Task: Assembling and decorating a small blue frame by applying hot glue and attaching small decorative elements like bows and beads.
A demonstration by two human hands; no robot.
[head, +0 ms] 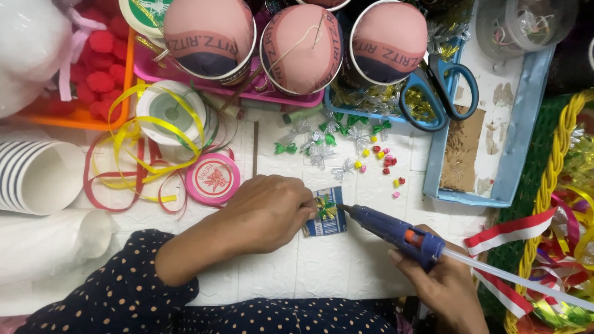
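We took the small blue card (327, 219) as our landmark, lying flat on the white table (346, 260) near the middle. Far up and right of the card lay the largest holder, a light blue tray (495, 185), bare except for a brown patch. Straight above the card three paper cups (301, 48) stood capped with rounded pink fabric, resting partly on a pink tray (185, 77). Up and left of the card an orange tray (127, 93) held red pompoms (99, 80). Blue scissors (440, 93) lay up and right. Our left hand (266, 213) lay just left of the card, fingers curled closed, pinching a green and gold bow (326, 207) onto it. Our right hand (442, 287), down and right of the card, was closed around the blue glue gun (396, 232). The gun's long axis ran from lower right to upper left, its nozzle aimed at the bow and almost touching the card's right edge. The left hand was the nearer. Small bows and beads (371, 154) lay scattered just above the card
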